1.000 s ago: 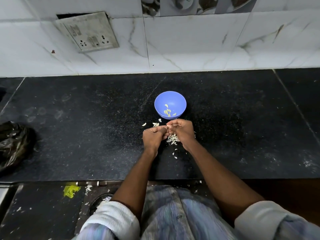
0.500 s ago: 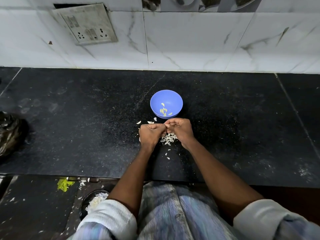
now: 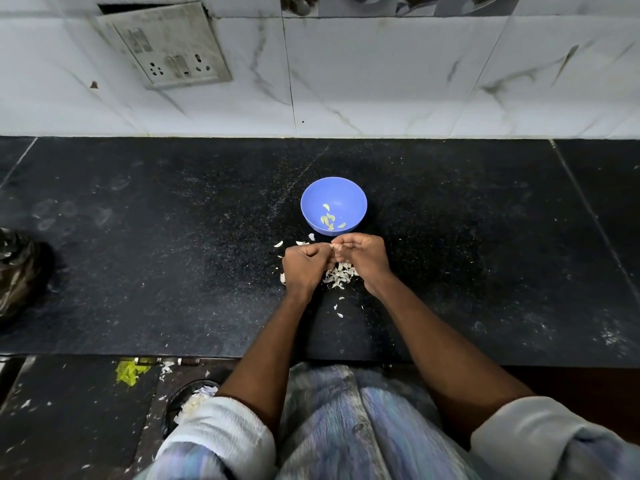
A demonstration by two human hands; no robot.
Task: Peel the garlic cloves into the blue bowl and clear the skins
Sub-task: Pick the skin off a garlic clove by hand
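**Inspector A:** Position of the blue bowl?

**Inspector B:** Upright on the black countertop, roughly midway between the tiled wall and the counter's front edge. A few peeled garlic cloves lie inside, toward its near side.

**Inspector A:** The hands, relative to the bowl?

**Inspector B:** Both just in front of it, fingertips meeting at its near rim. The left hand has its fingers curled, thumb and forefinger pinching toward the right. The right hand is likewise curled, pinching a small pale piece – a garlic clove, skin partly on as far as can be told. Both hands appear to grip this one item; it is too small to confirm more.

**Inspector A:** Waste material?

**Inspector B:** A pile of white garlic skins sits on the counter in front of the bowl, beneath and between the two hands. Loose flakes lie just left of the bowl's near edge – others are scattered nearer the person.

**Inspector A:** Further out?

**Inspector B:** A crumpled black plastic bag far to the bowl's left, at the frame's edge. Behind and left of the bowl, a switch and socket plate hangs askew on the white marbled wall tiles. Below the counter's front edge, left of the person, the dark floor carries white scraps and a yellow-green scrap
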